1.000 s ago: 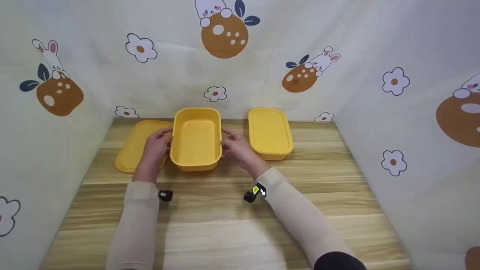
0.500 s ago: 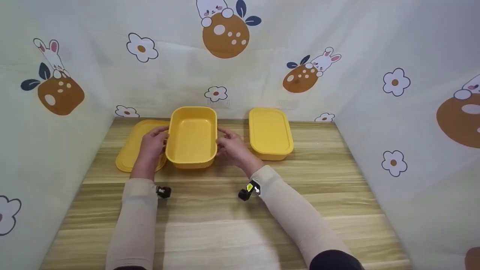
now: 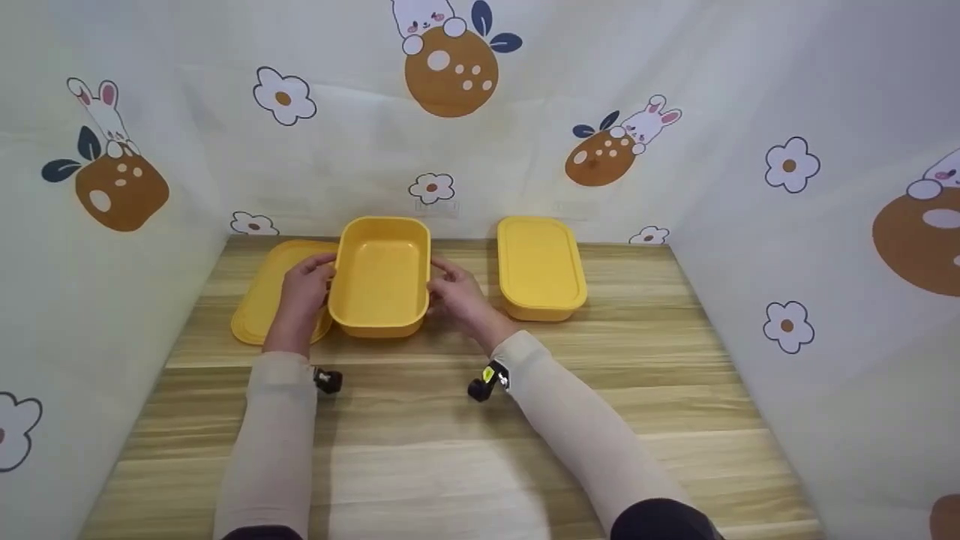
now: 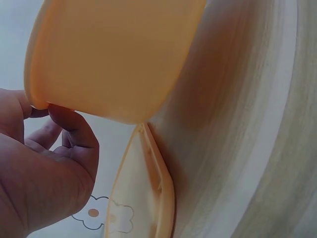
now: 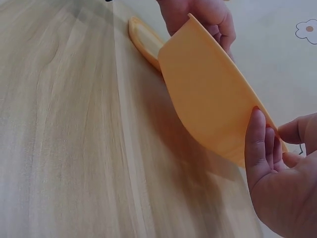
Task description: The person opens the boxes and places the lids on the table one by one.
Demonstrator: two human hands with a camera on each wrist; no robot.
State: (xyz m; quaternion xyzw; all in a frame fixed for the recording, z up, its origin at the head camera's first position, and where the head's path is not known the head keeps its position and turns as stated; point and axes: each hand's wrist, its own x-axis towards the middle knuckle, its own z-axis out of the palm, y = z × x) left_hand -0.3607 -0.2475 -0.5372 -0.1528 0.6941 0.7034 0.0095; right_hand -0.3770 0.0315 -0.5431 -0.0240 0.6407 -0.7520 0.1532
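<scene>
An open yellow plastic food container [image 3: 380, 289] is held by both hands with its hollow side up. It hangs tilted above the table, its shadow beneath it in the right wrist view. My left hand [image 3: 304, 295] grips the left rim, finger and thumb curled at the edge in the left wrist view. On the opposite side my right hand [image 5: 287, 173] pinches the rim between thumb and fingers. A loose yellow lid [image 3: 262, 304] lies flat under and beside the left hand, partly hidden by it and the container.
A second yellow container [image 3: 541, 266] with its lid on stands to the right, close to the back wall. Patterned cloth walls [image 3: 360, 150] enclose the wooden table [image 3: 420, 435] at the back and sides. A small black camera sits on each sleeve cuff.
Both hands have carried the container a little to the left, so it covers slightly more of the loose lid. In the last half second it moved only slightly. The lidded container stays put.
</scene>
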